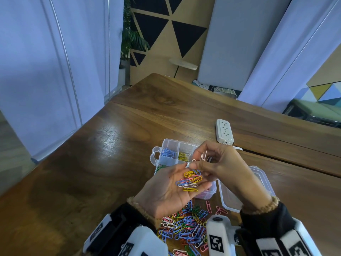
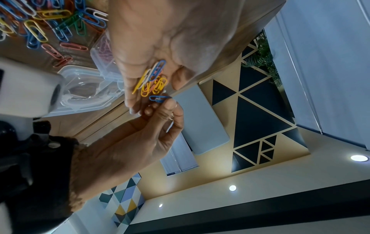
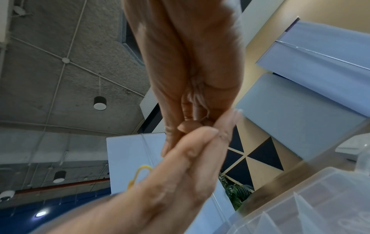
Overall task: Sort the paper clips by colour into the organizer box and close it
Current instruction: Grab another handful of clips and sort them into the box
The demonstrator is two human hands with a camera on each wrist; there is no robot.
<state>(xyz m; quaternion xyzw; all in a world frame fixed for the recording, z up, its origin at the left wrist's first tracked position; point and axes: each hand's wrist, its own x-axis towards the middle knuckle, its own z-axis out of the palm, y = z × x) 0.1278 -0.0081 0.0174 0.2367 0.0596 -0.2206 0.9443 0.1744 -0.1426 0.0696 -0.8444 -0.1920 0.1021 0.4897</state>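
My left hand (image 1: 195, 175) is palm up over the clear organizer box (image 1: 166, 145) and carries several mixed paper clips (image 1: 190, 180), yellow, blue, pink and white. My right hand (image 1: 199, 163) reaches into that palm from the right. It holds white clips (image 1: 203, 156) upright between its fingers. In the left wrist view its thumb and forefinger pinch a blue clip (image 2: 160, 98) at the edge of the left hand (image 2: 156, 88). The box holds blue clips (image 1: 168, 152), yellow clips (image 1: 182, 156) and green clips (image 1: 159, 168) in separate compartments. Its lid (image 1: 258, 174) lies open to the right.
A large loose pile of mixed clips (image 1: 186, 224) lies on the wooden table (image 1: 110, 163) in front of the box, between my wrists. A white power strip (image 1: 224, 132) sits behind the box. The table's left edge runs diagonally close by.
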